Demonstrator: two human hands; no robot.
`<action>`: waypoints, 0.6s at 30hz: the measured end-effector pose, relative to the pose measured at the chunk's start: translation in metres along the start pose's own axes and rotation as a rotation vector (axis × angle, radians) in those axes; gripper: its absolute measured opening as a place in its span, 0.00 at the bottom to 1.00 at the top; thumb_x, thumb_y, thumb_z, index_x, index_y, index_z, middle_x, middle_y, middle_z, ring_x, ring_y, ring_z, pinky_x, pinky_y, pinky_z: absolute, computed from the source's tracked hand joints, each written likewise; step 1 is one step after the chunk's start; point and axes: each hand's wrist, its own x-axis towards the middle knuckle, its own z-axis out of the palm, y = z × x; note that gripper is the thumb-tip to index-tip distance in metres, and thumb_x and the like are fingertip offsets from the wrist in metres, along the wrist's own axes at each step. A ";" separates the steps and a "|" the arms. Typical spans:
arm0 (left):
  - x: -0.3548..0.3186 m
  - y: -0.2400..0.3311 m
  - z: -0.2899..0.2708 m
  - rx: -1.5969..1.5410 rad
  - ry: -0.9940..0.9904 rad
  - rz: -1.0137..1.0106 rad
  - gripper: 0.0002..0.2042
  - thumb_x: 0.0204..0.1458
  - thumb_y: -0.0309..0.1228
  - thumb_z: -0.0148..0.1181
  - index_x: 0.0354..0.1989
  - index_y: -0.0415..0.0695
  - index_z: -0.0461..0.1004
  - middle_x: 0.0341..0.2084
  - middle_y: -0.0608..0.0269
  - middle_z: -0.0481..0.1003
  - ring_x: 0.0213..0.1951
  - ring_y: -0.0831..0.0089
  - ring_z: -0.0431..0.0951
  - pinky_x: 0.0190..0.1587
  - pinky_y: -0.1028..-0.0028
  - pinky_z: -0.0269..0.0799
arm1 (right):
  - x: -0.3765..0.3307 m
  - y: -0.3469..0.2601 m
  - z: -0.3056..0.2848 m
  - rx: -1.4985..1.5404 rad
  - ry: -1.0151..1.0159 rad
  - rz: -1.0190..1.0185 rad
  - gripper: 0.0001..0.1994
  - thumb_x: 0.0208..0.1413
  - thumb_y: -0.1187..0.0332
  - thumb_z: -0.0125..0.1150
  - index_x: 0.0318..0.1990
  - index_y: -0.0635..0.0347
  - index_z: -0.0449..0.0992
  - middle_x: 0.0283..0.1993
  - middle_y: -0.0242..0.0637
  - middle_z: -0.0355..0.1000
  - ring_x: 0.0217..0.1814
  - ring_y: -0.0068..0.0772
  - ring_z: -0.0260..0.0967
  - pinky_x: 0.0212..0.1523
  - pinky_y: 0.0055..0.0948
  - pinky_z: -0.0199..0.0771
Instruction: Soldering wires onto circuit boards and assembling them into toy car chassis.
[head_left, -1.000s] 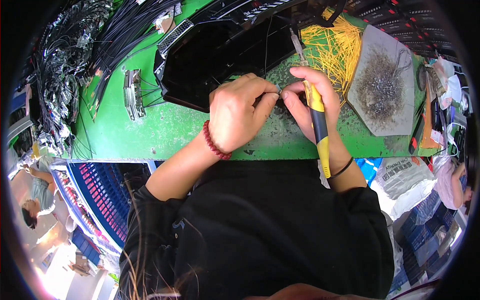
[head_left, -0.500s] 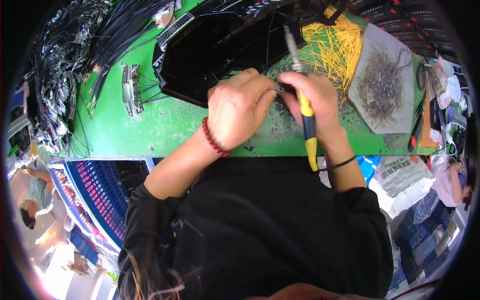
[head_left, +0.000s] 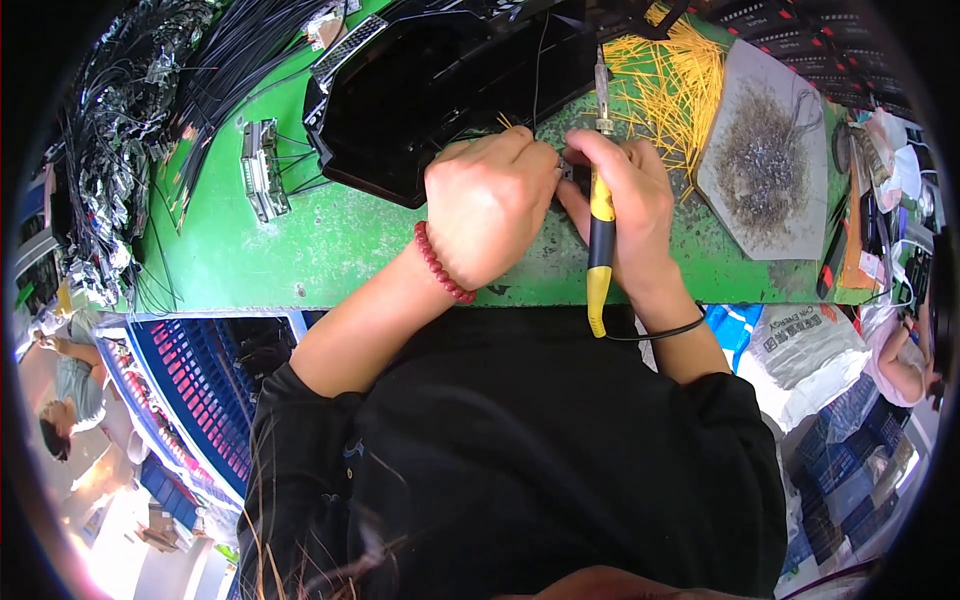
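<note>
My right hand [head_left: 645, 205] is closed around a yellow-and-black soldering iron [head_left: 601, 245]. Its metal shaft points to the far side, and its cord runs past my wrist. Close beside it, my left hand [head_left: 490, 210] is pinched shut, its fingertips almost meeting those of the right. What the pinch holds is hidden. A thin black wire [head_left: 537, 80] runs down toward both hands, and a short yellow piece [head_left: 505, 120] shows just beyond my left knuckles. Behind the hands lies a large, glossy black housing [head_left: 385, 110] with angled corners.
Yellow thin tubes [head_left: 660, 90] lie scattered at the far right, beside a grey board [head_left: 720, 190] covered with dark specks. On the left are a metal-and-black part [head_left: 263, 170] with wires, bundled black wires [head_left: 235, 75] and shiny silvery parts [head_left: 105, 180]. The green table [head_left: 350, 265] ends before my body.
The soldering iron has swung to a more upright line, its handle end shifting left. My left hand has moved slightly right. A short yellow piece now shows beyond it.
</note>
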 end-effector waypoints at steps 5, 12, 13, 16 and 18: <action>0.000 -0.001 0.004 0.062 -0.040 -0.015 0.04 0.41 0.26 0.64 0.23 0.45 0.74 0.20 0.64 0.70 0.22 0.64 0.74 0.25 0.69 0.70 | -0.003 0.002 0.002 -0.003 0.006 -0.001 0.29 0.30 0.81 0.73 0.47 0.55 0.76 0.34 0.32 0.77 0.31 0.34 0.67 0.34 0.29 0.69; 0.008 0.004 0.002 0.103 -0.127 -0.065 0.03 0.44 0.27 0.61 0.22 0.46 0.73 0.20 0.63 0.70 0.23 0.62 0.75 0.25 0.67 0.71 | -0.004 0.006 0.002 0.101 0.049 0.048 0.25 0.36 0.80 0.70 0.47 0.54 0.76 0.31 0.32 0.75 0.31 0.35 0.69 0.33 0.31 0.69; 0.009 0.005 0.002 0.102 -0.130 -0.062 0.03 0.44 0.27 0.61 0.22 0.46 0.73 0.20 0.63 0.70 0.23 0.62 0.75 0.25 0.67 0.71 | -0.005 0.008 0.002 0.165 0.094 0.064 0.22 0.39 0.79 0.69 0.46 0.52 0.77 0.27 0.31 0.72 0.30 0.35 0.67 0.32 0.33 0.68; 0.011 0.006 0.002 0.105 -0.153 -0.060 0.03 0.44 0.26 0.61 0.22 0.46 0.73 0.20 0.63 0.70 0.23 0.62 0.75 0.24 0.67 0.70 | -0.010 0.005 -0.023 0.517 0.135 0.325 0.15 0.56 0.71 0.63 0.51 0.59 0.74 0.34 0.34 0.78 0.34 0.22 0.74 0.39 0.23 0.72; 0.011 0.006 0.000 0.127 -0.166 -0.068 0.04 0.44 0.26 0.61 0.21 0.45 0.73 0.20 0.63 0.70 0.23 0.62 0.75 0.24 0.67 0.70 | -0.013 0.006 -0.051 0.527 0.077 0.344 0.31 0.61 0.49 0.53 0.60 0.67 0.62 0.33 0.40 0.79 0.24 0.14 0.61 0.27 0.17 0.61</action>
